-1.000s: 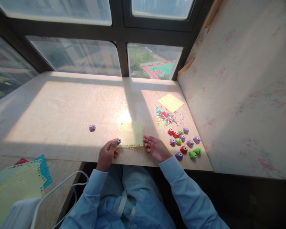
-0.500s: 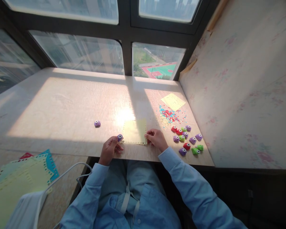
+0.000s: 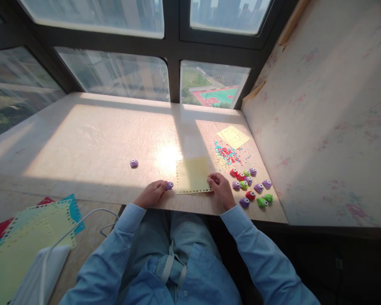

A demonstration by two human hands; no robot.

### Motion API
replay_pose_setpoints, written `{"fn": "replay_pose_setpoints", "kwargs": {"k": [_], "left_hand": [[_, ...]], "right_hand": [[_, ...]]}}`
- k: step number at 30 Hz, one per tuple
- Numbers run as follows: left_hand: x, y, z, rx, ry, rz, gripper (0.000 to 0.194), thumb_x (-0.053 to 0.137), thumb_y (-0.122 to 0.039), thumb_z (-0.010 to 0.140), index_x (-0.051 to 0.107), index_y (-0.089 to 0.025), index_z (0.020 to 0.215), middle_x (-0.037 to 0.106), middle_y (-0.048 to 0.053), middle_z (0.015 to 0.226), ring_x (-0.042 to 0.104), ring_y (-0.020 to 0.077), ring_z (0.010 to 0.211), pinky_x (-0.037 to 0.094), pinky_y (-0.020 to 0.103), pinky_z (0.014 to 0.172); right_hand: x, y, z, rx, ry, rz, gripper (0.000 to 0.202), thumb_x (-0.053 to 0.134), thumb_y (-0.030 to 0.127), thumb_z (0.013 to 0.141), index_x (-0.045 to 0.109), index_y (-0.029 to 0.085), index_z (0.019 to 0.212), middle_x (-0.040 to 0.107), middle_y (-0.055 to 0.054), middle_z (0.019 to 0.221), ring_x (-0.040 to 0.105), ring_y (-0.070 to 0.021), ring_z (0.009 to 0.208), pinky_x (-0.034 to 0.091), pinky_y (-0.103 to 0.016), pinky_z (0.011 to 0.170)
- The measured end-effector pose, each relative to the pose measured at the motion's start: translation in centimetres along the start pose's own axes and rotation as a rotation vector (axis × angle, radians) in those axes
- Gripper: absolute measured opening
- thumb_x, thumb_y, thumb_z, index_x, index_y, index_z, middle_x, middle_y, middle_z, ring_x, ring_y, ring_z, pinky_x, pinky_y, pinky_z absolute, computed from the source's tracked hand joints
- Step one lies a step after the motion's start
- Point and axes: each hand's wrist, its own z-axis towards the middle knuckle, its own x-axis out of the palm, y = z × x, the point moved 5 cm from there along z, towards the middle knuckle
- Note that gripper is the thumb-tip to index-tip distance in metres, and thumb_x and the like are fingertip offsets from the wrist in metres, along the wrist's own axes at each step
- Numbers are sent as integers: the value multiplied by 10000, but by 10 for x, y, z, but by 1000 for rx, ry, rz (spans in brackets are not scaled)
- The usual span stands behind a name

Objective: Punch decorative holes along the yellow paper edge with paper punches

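Between my hands is a pale yellow sheet of paper (image 3: 193, 174) with small holes punched along its edges. My left hand (image 3: 152, 193) is closed on a small purple craft punch (image 3: 169, 185), just left of the sheet and apart from it. The fingers of my right hand (image 3: 221, 189) pinch the sheet's right edge. A second purple punch (image 3: 133, 163) stands alone on the table, farther left.
Several red, green and purple punches (image 3: 250, 195) cluster at the right. Behind them lie scattered paper bits (image 3: 227, 153) and a yellow paper piece (image 3: 233, 136). Punched coloured sheets (image 3: 19, 258), a white device and its cable (image 3: 82, 218) occupy the lower left.
The sheet and my right hand have shifted to the right. My left hand has turned, and the punch in it has come away from the sheet's edge.
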Motion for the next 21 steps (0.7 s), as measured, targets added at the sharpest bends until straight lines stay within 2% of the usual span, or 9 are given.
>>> {"fn": "replay_pose_setpoints", "kwargs": {"k": [3,7,12,18,21], "left_hand": [[7,-11,8,99,22,184,411,408,-498,905,617,-206,704,663,63,723,615,221,722,436,324,668],[18,-17,18,115,87,369,369,412,-420,950,652,-211,765,694,74,794,637,242,783,419,333,710],[22,-20,25,76,76,539,400,381,-444,983,654,-217,798,701,98,829,660,273,808,421,343,712],[20,-21,25,11,33,602,445,379,-519,984,625,-214,772,690,121,797,666,293,787,419,355,696],[15,-18,24,-32,-3,620,429,347,-494,991,612,-207,813,694,132,817,666,306,808,407,359,688]], "right_hand": [[-14,-7,-5,32,-46,87,360,746,417,690,667,184,953,717,-51,800,661,-212,758,529,-345,711],[-31,-9,-8,33,-78,135,373,798,414,662,691,185,936,742,-67,855,684,-233,820,544,-380,777],[-43,-10,-10,0,-113,94,359,796,433,688,719,181,931,743,-72,852,677,-233,795,530,-385,771],[-45,-15,-12,-9,-98,80,365,770,441,720,717,162,950,744,-76,850,669,-225,773,517,-366,739],[-43,-15,-13,-7,-69,84,374,763,456,737,717,161,961,748,-77,867,671,-223,785,521,-361,746]]}}
